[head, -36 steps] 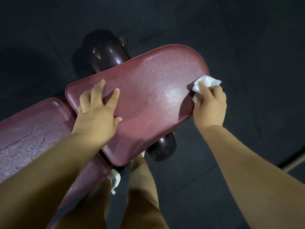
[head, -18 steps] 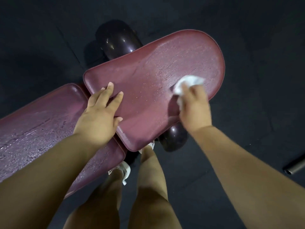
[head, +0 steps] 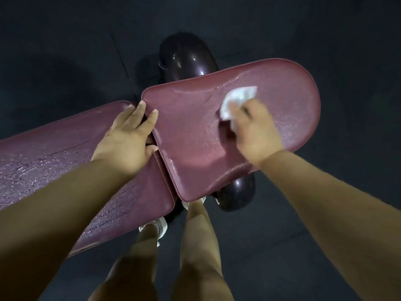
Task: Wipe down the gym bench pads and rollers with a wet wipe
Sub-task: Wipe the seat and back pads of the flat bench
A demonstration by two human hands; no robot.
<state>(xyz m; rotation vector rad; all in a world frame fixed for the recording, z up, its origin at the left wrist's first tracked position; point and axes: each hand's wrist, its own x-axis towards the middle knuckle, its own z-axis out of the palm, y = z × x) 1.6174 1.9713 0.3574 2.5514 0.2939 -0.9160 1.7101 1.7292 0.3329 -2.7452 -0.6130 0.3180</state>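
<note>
Maroon seat pad: right hand gripping wet wipe mid-pad, rounded end rightward; left hand flat, opposite edge.

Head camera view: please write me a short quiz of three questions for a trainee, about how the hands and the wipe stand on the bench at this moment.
1. Choose one: which hand grips the crumpled white wet wipe? A) left hand B) right hand
2. True or false: the wipe lies on the long maroon vinyl back pad.
3. In a few words: where does the left hand rest?

Key
1. B.
2. False: it is pressed on the short rounded maroon vinyl seat pad.
3. Over the gap between the two pads, fingers straight.
</note>
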